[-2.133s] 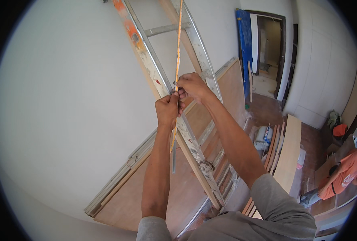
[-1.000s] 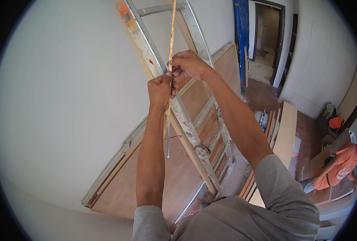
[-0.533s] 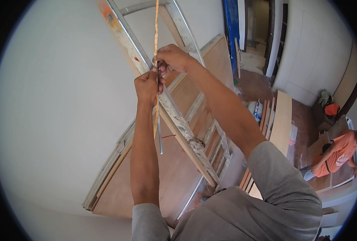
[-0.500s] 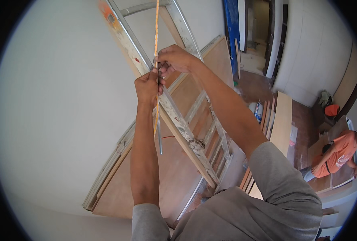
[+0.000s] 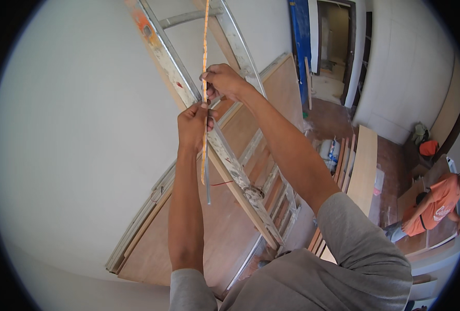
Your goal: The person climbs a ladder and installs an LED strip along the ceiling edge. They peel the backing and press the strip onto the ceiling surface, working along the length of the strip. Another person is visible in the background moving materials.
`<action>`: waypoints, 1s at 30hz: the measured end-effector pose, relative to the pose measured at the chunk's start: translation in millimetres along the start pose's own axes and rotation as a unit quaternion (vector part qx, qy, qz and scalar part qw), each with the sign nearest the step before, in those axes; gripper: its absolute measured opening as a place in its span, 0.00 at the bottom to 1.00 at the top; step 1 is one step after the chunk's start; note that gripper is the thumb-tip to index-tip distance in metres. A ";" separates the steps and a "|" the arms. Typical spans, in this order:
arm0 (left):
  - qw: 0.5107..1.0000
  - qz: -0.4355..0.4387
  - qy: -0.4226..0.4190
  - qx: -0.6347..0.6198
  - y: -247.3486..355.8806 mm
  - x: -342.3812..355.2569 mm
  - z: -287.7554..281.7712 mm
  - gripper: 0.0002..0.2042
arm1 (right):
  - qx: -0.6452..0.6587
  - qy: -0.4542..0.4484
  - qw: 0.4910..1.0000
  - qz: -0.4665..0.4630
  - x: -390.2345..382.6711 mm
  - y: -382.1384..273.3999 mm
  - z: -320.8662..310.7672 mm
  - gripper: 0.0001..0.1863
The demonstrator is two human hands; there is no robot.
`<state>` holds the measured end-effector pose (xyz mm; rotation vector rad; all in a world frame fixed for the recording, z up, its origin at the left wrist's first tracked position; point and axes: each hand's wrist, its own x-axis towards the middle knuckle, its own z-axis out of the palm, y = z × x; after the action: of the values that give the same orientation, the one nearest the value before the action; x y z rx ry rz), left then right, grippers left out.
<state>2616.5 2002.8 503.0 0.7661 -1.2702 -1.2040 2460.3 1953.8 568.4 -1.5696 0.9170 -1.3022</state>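
A long, thin yellow-orange strip (image 5: 205, 46) hangs vertically in front of a paint-spattered metal ladder (image 5: 171, 62), with a narrow silver strip (image 5: 207, 184) beside its lower length. My right hand (image 5: 225, 80) pinches the yellow-orange strip near the ladder's left rail. Just below it, my left hand (image 5: 192, 127) grips the strip too, thumb along it; whether it also holds the silver strip I cannot tell. A thin red wire (image 5: 222, 183) shows lower down, behind the strips.
Plywood sheets (image 5: 157, 243) lean against the white wall behind the ladder. Planks (image 5: 365, 160) and a white sack (image 5: 327, 150) lie at right. A person (image 5: 432, 202) in an orange shirt is at far right. A blue panel (image 5: 301, 46) stands by a doorway (image 5: 333, 57).
My left hand sits slightly farther below my right hand than half a second ago, both still on the strip. The whole view has shifted a little since the earlier frames.
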 end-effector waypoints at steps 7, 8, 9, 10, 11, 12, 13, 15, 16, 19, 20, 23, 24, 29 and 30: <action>1.000 0.000 -0.020 0.002 -13.1 -11.7 5.1 0.11 | 0.025 0.030 0.999 -0.007 -0.2 12.0 -4.3 0.10; 1.000 -0.004 -0.019 0.004 -13.9 -10.2 5.6 0.11 | 0.029 0.041 0.999 -0.007 -1.0 12.8 -5.1 0.10; 1.000 -0.009 -0.022 0.006 -15.6 -7.8 8.3 0.11 | 0.030 0.046 0.998 -0.008 -1.4 15.1 -5.9 0.10; 0.999 -0.010 -0.036 0.006 -20.7 -2.8 10.4 0.11 | 0.052 0.041 0.998 0.000 -1.6 15.8 -11.4 0.10; 0.999 0.006 -0.025 0.020 -24.3 -0.9 5.6 0.11 | 0.074 0.037 0.997 0.006 -1.6 16.5 -15.7 0.10; 0.999 0.022 -0.017 0.033 -26.8 0.3 0.6 0.11 | 0.083 0.027 0.996 0.000 2.0 19.7 -11.8 0.10; 0.999 0.023 -0.016 0.034 -31.6 3.7 -2.4 0.11 | 0.089 0.025 0.996 -0.005 5.6 25.5 -11.1 0.11; 0.999 0.017 -0.006 0.029 -33.9 6.1 -4.7 0.11 | 0.138 0.003 0.990 0.009 1.3 22.1 -13.0 0.12; 0.999 0.018 -0.005 0.035 -32.4 4.1 -3.8 0.11 | 0.137 0.019 0.990 0.008 -1.9 19.6 -14.4 0.12; 0.999 0.013 0.004 0.032 -24.1 -1.3 -4.3 0.11 | 0.100 -0.013 0.995 0.003 -6.3 10.6 -16.3 0.13; 1.000 0.012 0.002 0.028 -28.8 1.1 -1.5 0.11 | 0.086 -0.014 0.996 0.019 -6.7 8.1 -24.0 0.14; 0.999 0.021 -0.005 0.034 -27.3 -2.9 8.9 0.11 | 0.051 -0.051 0.995 0.065 1.0 -2.4 -34.3 0.15; 0.999 0.018 -0.004 0.026 -26.0 -4.6 10.2 0.11 | 0.051 -0.074 0.993 0.073 3.0 -5.6 -38.3 0.15; 1.000 0.004 0.008 0.018 -18.7 -9.5 11.6 0.10 | 0.049 -0.110 0.988 0.098 10.7 -7.0 -41.6 0.14; 1.000 0.003 0.007 0.023 -18.2 -9.9 11.2 0.10 | 0.048 -0.112 0.987 0.104 11.3 -7.6 -39.8 0.15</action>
<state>2602.6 2009.6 485.2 0.8020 -1.2920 -1.1663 2423.2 1939.4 582.1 -1.4678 0.8395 -0.9872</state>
